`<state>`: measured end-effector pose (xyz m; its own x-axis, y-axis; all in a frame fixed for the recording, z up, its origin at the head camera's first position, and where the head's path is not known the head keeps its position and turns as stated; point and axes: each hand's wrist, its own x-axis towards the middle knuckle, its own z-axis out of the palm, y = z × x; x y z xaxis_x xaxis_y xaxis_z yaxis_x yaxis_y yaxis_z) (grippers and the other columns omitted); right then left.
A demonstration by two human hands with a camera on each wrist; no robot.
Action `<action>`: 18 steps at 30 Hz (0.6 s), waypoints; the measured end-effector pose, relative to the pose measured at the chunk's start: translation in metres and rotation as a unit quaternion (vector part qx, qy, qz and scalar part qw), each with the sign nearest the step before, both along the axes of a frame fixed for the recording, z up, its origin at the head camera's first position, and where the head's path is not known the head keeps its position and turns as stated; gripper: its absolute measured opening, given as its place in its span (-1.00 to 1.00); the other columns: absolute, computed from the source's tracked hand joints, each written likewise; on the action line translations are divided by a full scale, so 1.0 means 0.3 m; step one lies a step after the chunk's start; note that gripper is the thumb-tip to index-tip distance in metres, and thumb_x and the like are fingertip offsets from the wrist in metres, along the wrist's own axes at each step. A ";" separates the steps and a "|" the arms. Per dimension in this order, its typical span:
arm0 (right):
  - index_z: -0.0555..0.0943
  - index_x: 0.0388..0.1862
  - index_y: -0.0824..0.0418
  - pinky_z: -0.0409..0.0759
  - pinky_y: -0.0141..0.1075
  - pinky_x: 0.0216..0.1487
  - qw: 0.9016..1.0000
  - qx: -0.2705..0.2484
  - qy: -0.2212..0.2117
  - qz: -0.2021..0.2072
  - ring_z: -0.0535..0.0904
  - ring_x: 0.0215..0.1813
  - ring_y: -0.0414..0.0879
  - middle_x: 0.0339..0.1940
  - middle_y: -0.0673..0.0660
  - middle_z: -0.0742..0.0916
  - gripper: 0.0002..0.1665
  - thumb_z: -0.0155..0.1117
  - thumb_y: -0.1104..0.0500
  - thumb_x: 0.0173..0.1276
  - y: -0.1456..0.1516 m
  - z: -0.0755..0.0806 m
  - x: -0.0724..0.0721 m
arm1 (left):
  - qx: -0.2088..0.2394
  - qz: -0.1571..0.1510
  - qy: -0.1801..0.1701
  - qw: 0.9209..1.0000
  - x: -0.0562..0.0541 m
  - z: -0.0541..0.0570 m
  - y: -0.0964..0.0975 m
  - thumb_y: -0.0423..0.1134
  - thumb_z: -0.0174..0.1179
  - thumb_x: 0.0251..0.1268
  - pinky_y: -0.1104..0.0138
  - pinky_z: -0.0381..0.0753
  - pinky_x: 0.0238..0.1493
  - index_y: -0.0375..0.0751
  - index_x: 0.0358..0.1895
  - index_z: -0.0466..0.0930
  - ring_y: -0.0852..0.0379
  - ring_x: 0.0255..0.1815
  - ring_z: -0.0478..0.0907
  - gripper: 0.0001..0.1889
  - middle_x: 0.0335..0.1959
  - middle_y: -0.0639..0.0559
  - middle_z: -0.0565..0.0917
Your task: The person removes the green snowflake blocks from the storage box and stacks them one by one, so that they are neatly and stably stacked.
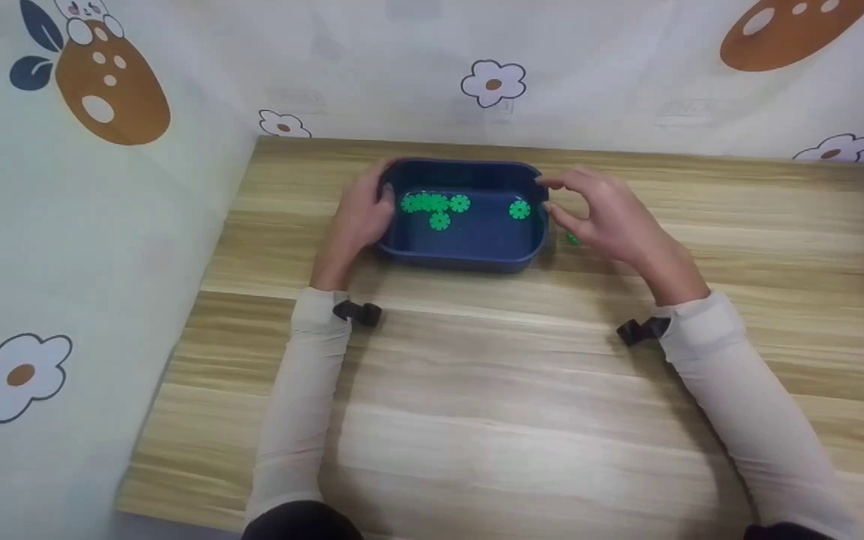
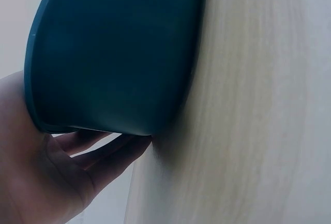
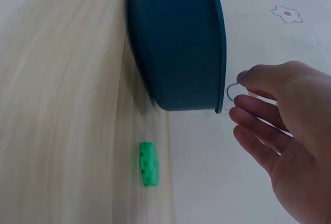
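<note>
One left hand [image 1: 363, 214] is gripping the bin [image 1: 451, 264]; right hand [image 1: 612, 216], fingers parted, is probably needing the green disc [image 3: 149, 164] outside.

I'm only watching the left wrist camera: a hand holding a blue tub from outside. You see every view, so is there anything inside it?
Observer: Yes, several small green notched pieces lie in the blue tub.
Visitor: Ooh! And where's the other hand?
Observer: The right hand is beside the tub's opposite end, with its thumb and fingertips near the rim.
Visitor: Did all the pieces make it in?
Observer: Not all: one loose piece lies on the table, outside the tub near that hand.
</note>
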<state>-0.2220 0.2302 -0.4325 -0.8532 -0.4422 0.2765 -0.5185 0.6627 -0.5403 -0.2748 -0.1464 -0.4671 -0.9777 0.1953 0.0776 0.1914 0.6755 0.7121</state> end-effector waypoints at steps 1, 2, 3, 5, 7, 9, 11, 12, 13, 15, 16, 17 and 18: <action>0.71 0.34 0.21 0.65 0.15 0.38 1.000 0.005 0.000 0.003 0.72 0.32 0.18 0.28 0.21 0.79 -0.57 0.39 0.16 0.57 -0.008 0.003 -0.004 | 0.000 0.001 0.000 1.000 0.000 0.000 0.000 -0.34 -0.04 0.66 0.04 0.30 0.72 -0.12 0.60 0.40 -0.06 0.64 0.41 -0.47 0.57 -0.11 0.54; 0.70 0.35 0.21 0.65 0.13 0.39 1.000 0.010 0.000 0.004 0.71 0.34 0.17 0.29 0.20 0.79 -0.57 0.39 0.15 0.56 -0.017 0.006 -0.007 | 0.001 0.002 0.001 1.000 0.000 0.001 0.000 -0.34 -0.04 0.66 0.04 0.30 0.72 -0.12 0.61 0.40 -0.06 0.64 0.41 -0.47 0.57 -0.11 0.54; 0.70 0.36 0.20 0.65 0.13 0.40 1.000 0.015 -0.001 0.005 0.71 0.35 0.17 0.30 0.20 0.79 -0.56 0.39 0.15 0.56 -0.025 0.010 -0.010 | 0.001 0.003 0.001 1.000 0.000 0.000 0.000 -0.34 -0.04 0.65 0.04 0.30 0.72 -0.12 0.61 0.40 -0.07 0.64 0.42 -0.47 0.57 -0.11 0.54; 0.69 0.36 0.20 0.65 0.13 0.42 1.000 0.026 -0.005 0.008 0.70 0.36 0.17 0.31 0.21 0.78 -0.55 0.41 0.15 0.55 -0.041 0.016 -0.017 | 0.003 0.003 0.002 1.000 -0.002 -0.001 0.000 -0.35 -0.05 0.65 0.03 0.30 0.72 -0.13 0.61 0.40 -0.08 0.64 0.42 -0.47 0.57 -0.13 0.54; 0.69 0.37 0.20 0.64 0.13 0.43 0.999 0.043 -0.009 0.011 0.69 0.37 0.19 0.33 0.22 0.77 -0.53 0.42 0.15 0.54 -0.056 0.019 -0.025 | 0.003 0.003 -0.001 1.000 -0.003 -0.002 0.000 -0.35 -0.05 0.65 0.04 0.30 0.72 -0.13 0.61 0.40 -0.07 0.64 0.42 -0.46 0.57 -0.12 0.53; 0.68 0.38 0.20 0.62 0.14 0.46 0.998 0.062 -0.013 0.016 0.67 0.39 0.20 0.35 0.24 0.75 -0.51 0.43 0.15 0.53 -0.071 0.022 -0.034 | 0.007 0.001 0.000 1.000 -0.004 -0.003 0.000 -0.36 -0.05 0.65 0.03 0.31 0.71 -0.14 0.61 0.40 -0.07 0.63 0.42 -0.46 0.57 -0.13 0.53; 0.67 0.40 0.20 0.60 0.15 0.48 0.996 0.080 -0.020 0.021 0.65 0.41 0.21 0.38 0.25 0.74 -0.49 0.43 0.15 0.52 -0.084 0.023 -0.042 | 0.010 -0.001 0.001 1.000 -0.002 -0.001 0.001 -0.36 -0.05 0.64 0.03 0.32 0.71 -0.16 0.60 0.40 -0.07 0.62 0.43 -0.46 0.56 -0.13 0.54; 0.66 0.40 0.20 0.59 0.15 0.48 0.996 0.087 -0.022 0.024 0.65 0.42 0.22 0.39 0.25 0.73 -0.49 0.43 0.15 0.52 -0.090 0.022 -0.045 | 0.009 -0.001 0.002 1.000 -0.002 0.000 0.001 -0.36 -0.05 0.64 0.03 0.33 0.70 -0.15 0.60 0.40 -0.07 0.62 0.44 -0.46 0.56 -0.13 0.55; 0.66 0.40 0.20 0.60 0.15 0.48 0.995 0.093 -0.025 0.027 0.65 0.42 0.21 0.39 0.25 0.73 -0.49 0.43 0.15 0.52 -0.097 0.022 -0.049 | 0.010 -0.002 0.004 1.000 -0.002 0.000 0.001 -0.36 -0.05 0.64 0.03 0.34 0.70 -0.16 0.60 0.41 -0.07 0.61 0.45 -0.47 0.55 -0.14 0.56; 0.66 0.40 0.20 0.60 0.15 0.47 0.994 0.104 -0.032 0.029 0.64 0.42 0.20 0.39 0.25 0.72 -0.50 0.42 0.15 0.53 -0.109 0.021 -0.054 | 0.010 -0.004 0.005 1.000 -0.002 0.001 0.001 -0.37 -0.05 0.64 0.03 0.34 0.69 -0.17 0.59 0.41 -0.07 0.61 0.46 -0.47 0.54 -0.15 0.57; 0.66 0.40 0.20 0.62 0.15 0.45 0.993 0.110 -0.033 0.030 0.65 0.40 0.20 0.38 0.25 0.72 -0.50 0.42 0.16 0.53 -0.115 0.022 -0.057 | 0.011 -0.005 0.006 1.000 -0.002 0.001 0.001 -0.37 -0.05 0.63 0.03 0.34 0.69 -0.18 0.59 0.41 -0.07 0.61 0.46 -0.47 0.53 -0.16 0.57; 0.66 0.40 0.21 0.63 0.14 0.43 0.992 0.116 -0.033 0.031 0.65 0.38 0.19 0.37 0.25 0.72 -0.50 0.41 0.16 0.53 -0.122 0.023 -0.060 | 0.012 -0.006 0.008 1.000 -0.002 0.000 0.000 -0.37 -0.06 0.63 0.03 0.35 0.69 -0.18 0.59 0.42 -0.07 0.60 0.46 -0.47 0.53 -0.16 0.57; 0.66 0.40 0.21 0.64 0.14 0.41 0.991 0.122 -0.035 0.032 0.66 0.37 0.19 0.36 0.26 0.73 -0.50 0.41 0.17 0.52 -0.129 0.024 -0.062 | 0.011 -0.006 0.010 1.000 -0.002 0.000 0.000 -0.37 -0.06 0.63 0.03 0.36 0.68 -0.18 0.59 0.42 -0.06 0.59 0.47 -0.47 0.52 -0.16 0.58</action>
<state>-0.2407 0.1913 -0.4254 -0.8343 -0.5429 0.0958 -0.5311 0.7449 -0.4037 -0.2754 -0.1464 -0.4671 -0.9734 0.2058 0.1011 0.2139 0.6570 0.7229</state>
